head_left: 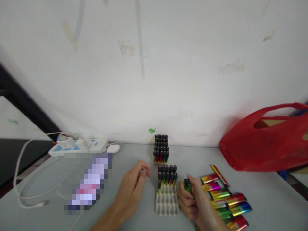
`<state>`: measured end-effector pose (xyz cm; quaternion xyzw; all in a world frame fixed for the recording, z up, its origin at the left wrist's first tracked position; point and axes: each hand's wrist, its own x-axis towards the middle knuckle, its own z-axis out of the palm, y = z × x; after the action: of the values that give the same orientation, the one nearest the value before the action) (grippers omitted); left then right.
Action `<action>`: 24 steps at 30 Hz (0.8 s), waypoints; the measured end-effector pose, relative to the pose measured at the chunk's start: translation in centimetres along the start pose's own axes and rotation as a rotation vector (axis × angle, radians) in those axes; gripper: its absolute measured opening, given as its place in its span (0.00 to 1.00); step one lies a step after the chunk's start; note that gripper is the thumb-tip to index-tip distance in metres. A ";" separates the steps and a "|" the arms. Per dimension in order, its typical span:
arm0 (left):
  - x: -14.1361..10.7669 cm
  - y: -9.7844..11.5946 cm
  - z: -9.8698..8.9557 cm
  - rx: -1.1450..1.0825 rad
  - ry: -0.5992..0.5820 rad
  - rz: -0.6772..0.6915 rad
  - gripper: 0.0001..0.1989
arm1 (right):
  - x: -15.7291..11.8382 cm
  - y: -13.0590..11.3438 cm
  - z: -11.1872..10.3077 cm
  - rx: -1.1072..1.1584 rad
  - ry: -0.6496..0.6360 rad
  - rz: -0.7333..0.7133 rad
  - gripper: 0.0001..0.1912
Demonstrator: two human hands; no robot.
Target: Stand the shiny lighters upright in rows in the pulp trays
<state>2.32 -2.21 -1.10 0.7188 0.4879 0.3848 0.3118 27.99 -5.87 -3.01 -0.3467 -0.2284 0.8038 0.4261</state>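
Observation:
My right hand (192,200) is closed around a green lighter (187,185) with a dark top, just right of a white plastic tray (167,210). To the left of that tray hovers my left hand (133,184), its fingers loosely bent and apart, with nothing visible in them. Black-topped lighters (167,175) stand upright in the tray's back rows, plus a single one at the left of the following row. The front compartments hold nothing. Loose shiny lighters (220,194) in red, pink, green, blue and gold lie beside my right hand, partly hidden by it.
Behind the tray, against the wall, stands a full block of upright lighters (161,147). A red bag (260,141) sits at the right. On the left are a power strip (96,146), white cables (18,170), a small white case (113,148) and a blurred-out object (90,183).

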 end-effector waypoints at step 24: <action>0.3 -0.7 0.9 -0.189 -0.155 -0.175 0.24 | 0.1 1.4 -0.5 -0.112 0.103 -0.103 0.33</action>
<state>2.81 -1.74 -2.02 0.6684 0.4848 0.3439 0.4471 27.59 -6.52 -4.32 -0.3988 -0.2682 0.7478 0.4581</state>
